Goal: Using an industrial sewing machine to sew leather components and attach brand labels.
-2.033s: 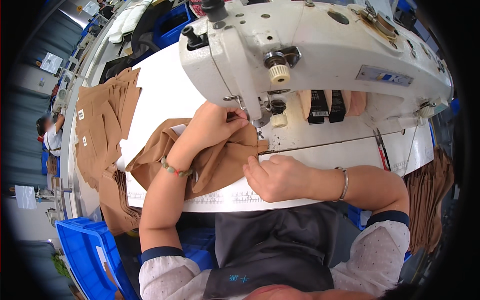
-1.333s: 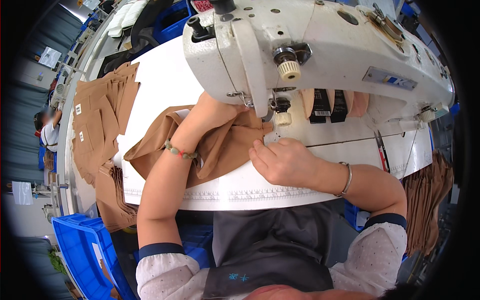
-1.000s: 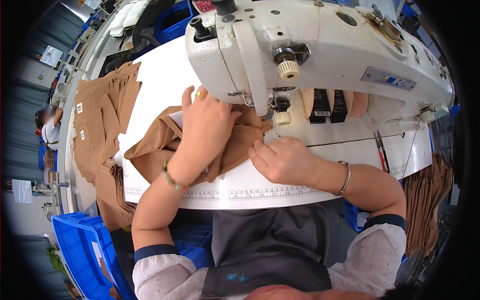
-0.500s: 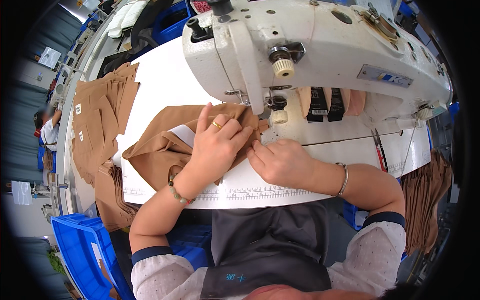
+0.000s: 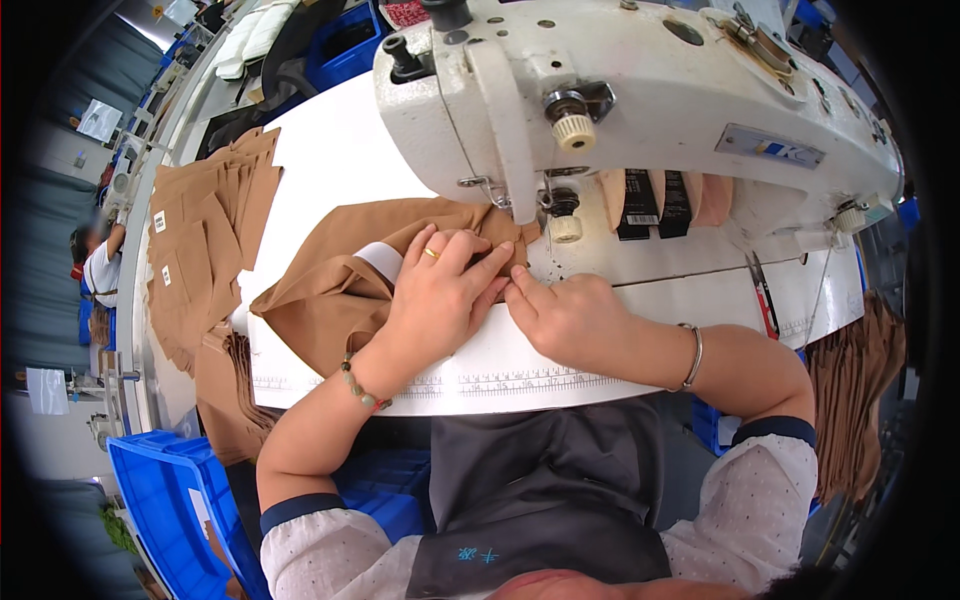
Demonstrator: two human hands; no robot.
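A folded piece of brown fabric (image 5: 335, 250) lies on the white sewing table, its right end close to the needle area of a white sewing machine (image 5: 620, 100). A strip of something white shows within its folds. My left hand (image 5: 440, 290), with a gold ring, lies over the cloth, thumb and forefinger closed together at its right edge. Beside it, my right hand (image 5: 570, 315) pinches the same edge between thumb and forefinger, the other fingers curled under. Both hands are in front of the presser foot, which is partly hidden by the machine head.
Stacked brown cut pieces (image 5: 205, 220) lie at the left. Red-handled scissors (image 5: 765, 300) rest on the right of the table. Black labels (image 5: 655, 205) sit behind the needle. A blue crate (image 5: 165, 500) stands lower left; more brown pieces (image 5: 855, 400) hang at the right.
My left hand's outstretched little finger has drawn in, and its thumb and forefinger have come together at the fabric edge. My right hand's fingertips have moved slightly up along that edge.
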